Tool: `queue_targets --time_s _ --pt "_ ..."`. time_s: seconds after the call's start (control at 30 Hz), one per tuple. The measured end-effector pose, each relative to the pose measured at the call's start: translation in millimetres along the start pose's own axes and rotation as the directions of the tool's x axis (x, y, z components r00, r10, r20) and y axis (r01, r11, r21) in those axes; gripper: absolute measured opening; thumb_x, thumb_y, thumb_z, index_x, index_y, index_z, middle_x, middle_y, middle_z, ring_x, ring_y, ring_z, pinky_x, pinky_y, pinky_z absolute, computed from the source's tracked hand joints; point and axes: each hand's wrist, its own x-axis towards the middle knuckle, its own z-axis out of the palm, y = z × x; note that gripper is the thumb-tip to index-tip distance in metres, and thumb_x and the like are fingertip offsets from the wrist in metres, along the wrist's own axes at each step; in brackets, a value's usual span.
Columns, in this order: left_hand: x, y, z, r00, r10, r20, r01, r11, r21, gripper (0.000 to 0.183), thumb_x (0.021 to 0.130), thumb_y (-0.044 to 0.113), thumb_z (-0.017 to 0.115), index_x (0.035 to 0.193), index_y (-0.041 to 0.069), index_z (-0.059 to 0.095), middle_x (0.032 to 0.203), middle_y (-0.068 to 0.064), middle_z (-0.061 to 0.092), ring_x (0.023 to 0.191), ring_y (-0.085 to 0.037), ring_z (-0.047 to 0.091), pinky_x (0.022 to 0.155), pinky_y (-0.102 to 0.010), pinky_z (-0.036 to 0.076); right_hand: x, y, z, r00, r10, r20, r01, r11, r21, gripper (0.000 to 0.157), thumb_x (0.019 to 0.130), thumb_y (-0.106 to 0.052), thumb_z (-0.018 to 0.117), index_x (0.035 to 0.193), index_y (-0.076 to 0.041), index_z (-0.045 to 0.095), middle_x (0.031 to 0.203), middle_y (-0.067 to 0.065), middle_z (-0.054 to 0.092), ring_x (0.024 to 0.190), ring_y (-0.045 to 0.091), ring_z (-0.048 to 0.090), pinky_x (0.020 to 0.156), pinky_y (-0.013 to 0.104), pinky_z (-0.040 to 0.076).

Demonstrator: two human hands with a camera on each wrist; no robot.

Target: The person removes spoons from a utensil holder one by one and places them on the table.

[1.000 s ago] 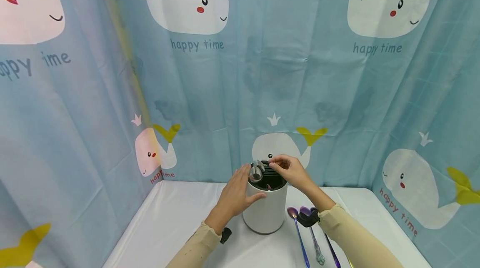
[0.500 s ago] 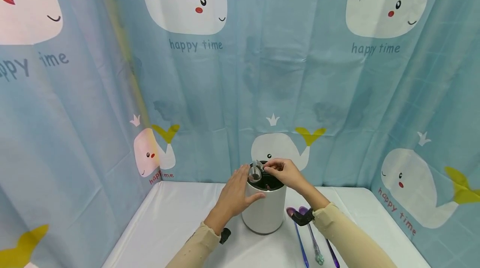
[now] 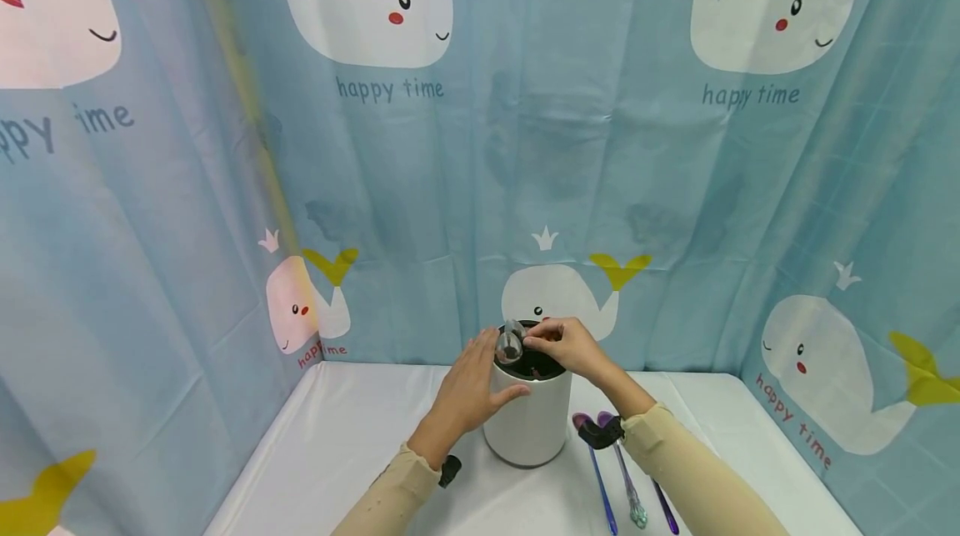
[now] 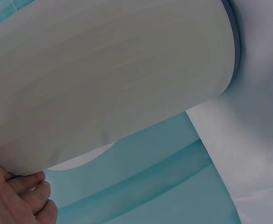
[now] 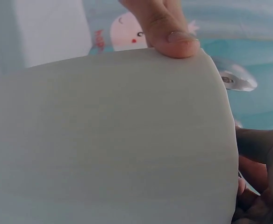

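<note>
A white cylindrical utensil holder [image 3: 525, 423] with a black inside stands upright on the table. A silver spoon [image 3: 508, 347] leans in it, bowl up at the left of the opening; another shiny utensil end shows just behind. My left hand [image 3: 468, 390] holds the holder's left side near the top, thumb across the front. My right hand [image 3: 573, 346] is over the rim, thumb and forefinger pinching beside the spoon's bowl. In the right wrist view the spoon [image 5: 237, 77] sticks out past the rim, and the right-hand fingers [image 5: 255, 158] are partly hidden by the holder.
Long-handled spoons lie on the white table right of the holder: a blue one [image 3: 603, 494], one with an ornate handle [image 3: 632, 490], and a purple handle [image 3: 666, 508] partly under the right forearm. A blue curtain [image 3: 480, 169] with whales surrounds the table.
My right hand has moved left and slightly down from the holder's far right rim to the spoon's bowl. My left hand has stayed on the holder.
</note>
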Motion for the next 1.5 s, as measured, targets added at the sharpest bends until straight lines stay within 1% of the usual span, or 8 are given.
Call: queue_targets --time_s 0.33,0.47,0.63,0.83,1.03,1.17,1.3,1.5 --pt "-0.2 1.6 -0.7 1.0 0.004 -0.003 -0.004 1.0 0.009 0.115 0.094 0.081 0.057 0.171 0.003 0.022 0.176 -0.015 0.028 0.163 -0.031 0.025 0.134 -0.049 0.024 -2.9 2.4 -2.2 1.0 0.001 -0.026 0.0 1.0 0.016 0.017 0.1 -0.022 0.079 0.107 -0.006 0.084 0.091 0.002 0.071 0.078 0.014 0.06 0.068 0.024 0.053" --pt "-0.1 2.3 -0.6 1.0 0.0 0.003 0.0 1.0 0.007 0.115 0.094 0.081 0.056 0.171 0.004 0.022 0.176 -0.014 0.027 0.164 -0.031 0.025 0.134 -0.049 0.025 -5.0 5.2 -4.0 0.999 0.001 -0.041 0.001 0.999 0.05 0.019 0.102 -0.022 0.078 0.109 -0.006 0.083 0.101 0.006 0.076 0.085 0.014 0.064 0.075 0.023 0.056" --pt "0.2 3.0 -0.2 1.0 -0.001 0.005 0.001 1.0 0.001 0.115 0.094 0.082 0.055 0.171 0.004 0.022 0.176 -0.014 0.027 0.164 -0.031 0.024 0.134 -0.049 0.024 -7.5 7.6 -5.1 0.997 -0.038 -0.074 0.047 0.991 0.124 0.019 0.104 -0.016 0.074 0.112 0.0 0.081 0.113 0.014 0.077 0.093 0.016 0.069 0.082 0.023 0.06" --pt "-0.2 4.0 -0.8 1.0 -0.006 -0.003 0.006 1.0 -0.01 0.115 0.093 0.083 0.055 0.171 0.005 0.022 0.176 -0.013 0.028 0.164 -0.031 0.025 0.134 -0.048 0.024 -10.8 1.7 -12.3 0.986 -0.092 -0.139 0.112 0.983 0.146 0.016 0.104 -0.019 0.075 0.11 -0.006 0.081 0.106 0.009 0.078 0.088 0.016 0.071 0.079 0.022 0.06" --pt "-1.8 3.3 1.0 1.0 -0.016 0.006 0.016 1.0 -0.006 0.116 0.093 0.085 0.054 0.171 0.006 0.022 0.176 -0.013 0.028 0.164 -0.03 0.025 0.134 -0.047 0.023 -15.5 -11.1 -24.4 0.97 -0.131 -0.203 0.169 0.968 0.183 0.013 0.104 -0.015 0.074 0.109 -0.004 0.079 0.102 0.015 0.075 0.084 0.031 0.067 0.072 0.021 0.058" --pt "-1.6 2.0 2.1 1.0 -0.013 -0.005 0.013 1.0 -0.001 0.115 0.093 0.084 0.054 0.171 0.006 0.022 0.176 -0.013 0.029 0.163 -0.03 0.026 0.134 -0.046 0.024 -17.6 -19.4 -30.8 0.956 -0.152 -0.253 0.205 0.959 0.198 0.014 0.104 -0.012 0.074 0.109 0.0 0.078 0.101 0.019 0.073 0.081 0.023 0.065 0.069 0.02 0.055" --pt "-0.9 1.1 2.2 1.0 -0.011 -0.018 0.011 1.0 0.002 0.115 0.093 0.083 0.056 0.171 0.005 0.023 0.175 -0.013 0.03 0.163 -0.03 0.027 0.134 -0.046 0.025 -18.6 -24.9 -34.7 0.943 -0.164 -0.29 0.229 0.951 0.207 0.014 0.104 -0.009 0.073 0.11 0.003 0.077 0.099 0.009 0.071 0.08 0.009 0.06 0.069 0.02 0.053" --pt "-0.5 1.1 1.8 1.0 -0.013 -0.016 0.013 1.0 0.005 0.115 0.093 0.083 0.056 0.171 0.006 0.023 0.175 -0.013 0.03 0.163 -0.031 0.026 0.134 -0.046 0.024 -19.9 -32.5 -40.6 0.922 -0.196 -0.334 0.284 0.929 0.238 0.013 0.104 -0.002 0.07 0.109 0.009 0.075 0.097 -0.002 0.072 0.083 0.012 0.062 0.07 0.02 0.054"
